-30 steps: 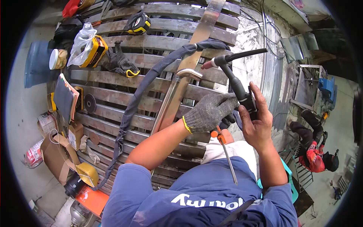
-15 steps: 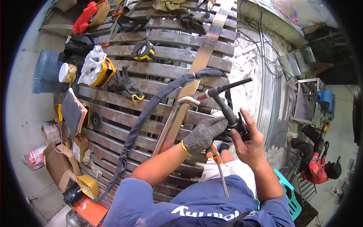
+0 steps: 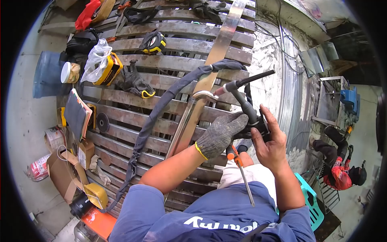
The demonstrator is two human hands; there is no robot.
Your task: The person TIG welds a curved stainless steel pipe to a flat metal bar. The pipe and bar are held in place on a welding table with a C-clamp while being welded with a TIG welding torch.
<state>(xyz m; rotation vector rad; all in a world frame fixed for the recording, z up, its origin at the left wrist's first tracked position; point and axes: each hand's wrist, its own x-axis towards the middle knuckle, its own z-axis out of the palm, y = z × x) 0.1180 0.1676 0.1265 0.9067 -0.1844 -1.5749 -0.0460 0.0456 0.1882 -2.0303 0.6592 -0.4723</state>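
A welding torch (image 3: 243, 101) with a pink nozzle and a long black back cap is held over the slatted metal bench. My left hand (image 3: 223, 135), in a grey knit glove with a yellow cuff, is closed round its handle. At the handle's other side is my bare right hand (image 3: 271, 141), its thumb and fingers against the dark grip. The nozzle points at the curved end of a shiny metal tube (image 3: 181, 126) lying along a flat metal bar (image 3: 219, 46). A dark sleeved cable (image 3: 155, 113) arches across the bench. A screwdriver (image 3: 244, 177) with an orange handle is near my lap.
At left are a tape measure (image 3: 153, 42), a spare glove (image 3: 135, 80), a yellow box (image 3: 109, 69), a notebook (image 3: 76, 113) and a cardboard box (image 3: 64, 173). A teal chair (image 3: 310, 201) is beside me. Another person (image 3: 340, 175) sits at far right.
Both hands and the torch have shifted slightly right within the view. The bench items have also shifted a little in the picture. Both hands still hold the torch.
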